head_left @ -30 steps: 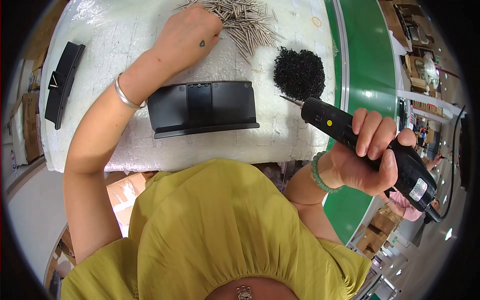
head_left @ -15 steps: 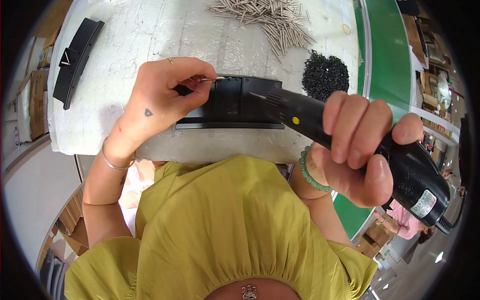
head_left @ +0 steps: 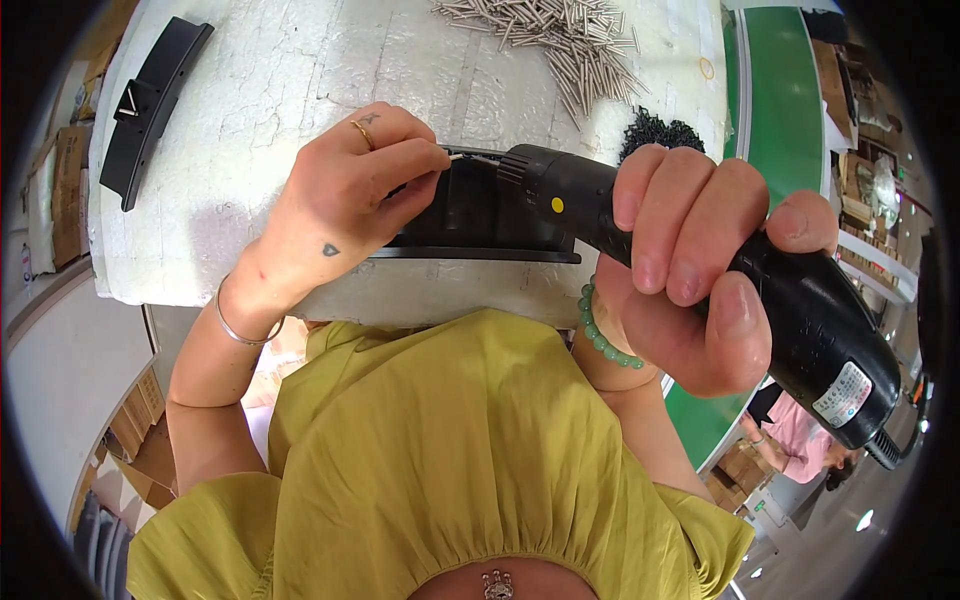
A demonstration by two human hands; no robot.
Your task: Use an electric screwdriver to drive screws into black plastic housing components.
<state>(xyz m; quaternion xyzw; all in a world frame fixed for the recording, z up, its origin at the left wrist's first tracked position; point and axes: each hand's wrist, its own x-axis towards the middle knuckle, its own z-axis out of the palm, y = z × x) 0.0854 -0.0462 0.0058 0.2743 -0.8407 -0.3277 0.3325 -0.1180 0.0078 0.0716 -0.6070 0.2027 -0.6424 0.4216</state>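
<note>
My right hand [head_left: 700, 255] is wrapped around a black electric screwdriver [head_left: 820, 315] with a yellow dot. Its nose points left, and the thin bit reaches the far edge of a black plastic part [head_left: 490, 215] lying on the table. At that edge, my left hand [head_left: 365, 185] pinches a small metal pin [head_left: 457, 157], whose end shows just past the fingertips, close to the bit. Whether bit and pin touch is too small to tell. My left hand covers the left portion of the part.
A second black curved part [head_left: 150, 120] lies at the far left. Toward the back is a heap of metal pins [head_left: 570, 40], with a pile of small black screws [head_left: 660, 132] to its right. A green surface [head_left: 785, 110] borders the white table [head_left: 300, 60]. Another person [head_left: 800, 440] is at right.
The screwdriver has moved left and slightly up, bringing its bit from over the part's middle to the pin at the far edge. My left hand has shifted slightly right.
</note>
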